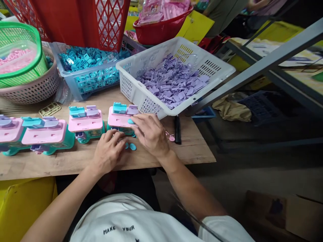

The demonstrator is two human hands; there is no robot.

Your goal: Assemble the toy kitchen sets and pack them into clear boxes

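A pink-topped toy (119,119) with a teal base stands on the wooden bench in front of me, blue and purple parts along its back edge. Between the thumb and fingers of my right hand (152,135) is a small round turquoise piece (131,121), held over the toy's top at its right end. My left hand (109,150) is closed, its fingers curled down by the toy's lower front; whatever they grip is hidden. Beside those fingertips lies a turquoise disc (132,146), with another partly covered. Left of this toy stands a similar one (85,124).
More such toys (44,132) line the bench to the left. Behind are a white crate (156,101) of purple parts, a clear-blue crate (88,82) of blue parts and a green basket (22,75). A black-handled tool (178,130) lies near the bench's right edge. A metal bar (252,67) slants at right.
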